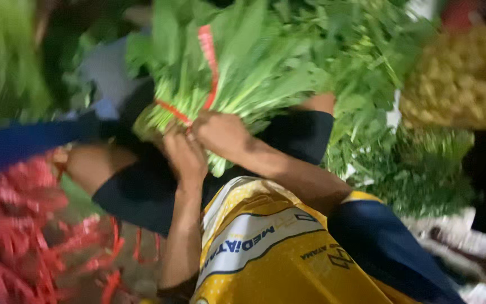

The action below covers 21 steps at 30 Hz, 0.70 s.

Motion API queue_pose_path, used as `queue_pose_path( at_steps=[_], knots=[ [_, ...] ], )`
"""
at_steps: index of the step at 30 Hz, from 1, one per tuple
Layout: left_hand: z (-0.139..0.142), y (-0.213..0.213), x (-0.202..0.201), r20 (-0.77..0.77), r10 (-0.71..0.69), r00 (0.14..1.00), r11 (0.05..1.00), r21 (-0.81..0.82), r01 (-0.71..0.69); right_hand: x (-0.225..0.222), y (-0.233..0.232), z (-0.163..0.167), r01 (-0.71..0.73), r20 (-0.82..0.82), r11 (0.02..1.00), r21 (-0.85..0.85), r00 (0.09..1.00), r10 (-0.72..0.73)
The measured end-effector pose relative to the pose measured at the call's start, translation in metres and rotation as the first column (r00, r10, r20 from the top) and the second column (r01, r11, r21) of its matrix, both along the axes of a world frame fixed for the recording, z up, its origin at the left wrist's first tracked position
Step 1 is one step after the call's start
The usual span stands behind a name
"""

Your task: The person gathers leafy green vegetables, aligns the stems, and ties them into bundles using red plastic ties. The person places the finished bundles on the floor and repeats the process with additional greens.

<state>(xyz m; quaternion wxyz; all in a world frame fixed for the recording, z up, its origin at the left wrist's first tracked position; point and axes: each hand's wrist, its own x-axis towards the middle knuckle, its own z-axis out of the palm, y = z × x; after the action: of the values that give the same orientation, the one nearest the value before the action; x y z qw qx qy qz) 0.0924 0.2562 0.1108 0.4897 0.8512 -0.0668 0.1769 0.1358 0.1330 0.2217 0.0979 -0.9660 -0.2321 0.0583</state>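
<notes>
At upper centre we hold a bundle of leafy greens (237, 73), long axis slanting, cut stems toward lower left, leaves toward upper right. Our left hand (185, 155) and right hand (220, 132) grip its stem end by the red band (208, 62).

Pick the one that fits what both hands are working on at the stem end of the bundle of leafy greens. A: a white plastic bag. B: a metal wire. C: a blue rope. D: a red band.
D: the left hand and right hand meet at the stem end of the bundle of leafy greens, where a red band wraps the stalks and trails up over the leaves.
</notes>
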Motion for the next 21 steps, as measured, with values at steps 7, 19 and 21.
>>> queue_pose_path(
  at_steps=[7, 19, 21],
  knots=[
    [0.012, -0.003, -0.018, 0.105, -0.004, 0.995, 0.993, 0.114, -0.008, -0.023, 0.007, -0.004, 0.312, -0.155, 0.946, 0.082, 0.942, -0.297],
    [0.025, -0.003, -0.030, 0.089, -0.037, 0.995, 0.995, 0.099, 0.028, -0.025, -0.011, -0.011, 0.802, -0.860, 0.479, 0.358, 0.482, -0.165],
    [0.027, -0.002, -0.030, 0.125, -0.082, 0.989, 0.993, 0.099, 0.070, -0.018, -0.016, -0.006, 0.815, -0.930, 0.501, 0.290, 0.364, -0.054]
  ],
)
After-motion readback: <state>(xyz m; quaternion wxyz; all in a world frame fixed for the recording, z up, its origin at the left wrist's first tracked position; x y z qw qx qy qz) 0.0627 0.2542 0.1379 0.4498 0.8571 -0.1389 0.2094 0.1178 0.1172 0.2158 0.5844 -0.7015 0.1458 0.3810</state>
